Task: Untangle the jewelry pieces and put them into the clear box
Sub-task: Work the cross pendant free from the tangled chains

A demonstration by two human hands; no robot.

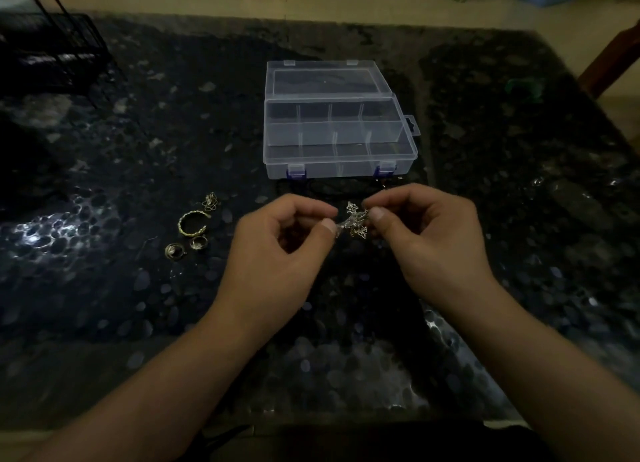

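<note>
Just above the dark stone table (104,288), your two hands meet over a tangle. Your left hand (277,250) pinches one end of the silver jewelry knot (353,219) between thumb and forefinger, the other fingers curled in. Your right hand (433,239) pinches the opposite end the same way, so the knot hangs between both, clear of the tabletop. Just beyond your knuckles sits the clear box (337,170), lid folded back, its divided compartments showing. Off to your left lie a gold bangle (193,223), a small loose chain (210,201) just past it, and two small rings (176,251) nearer you. A black wire rack (55,59) stands at the far left corner.
</note>
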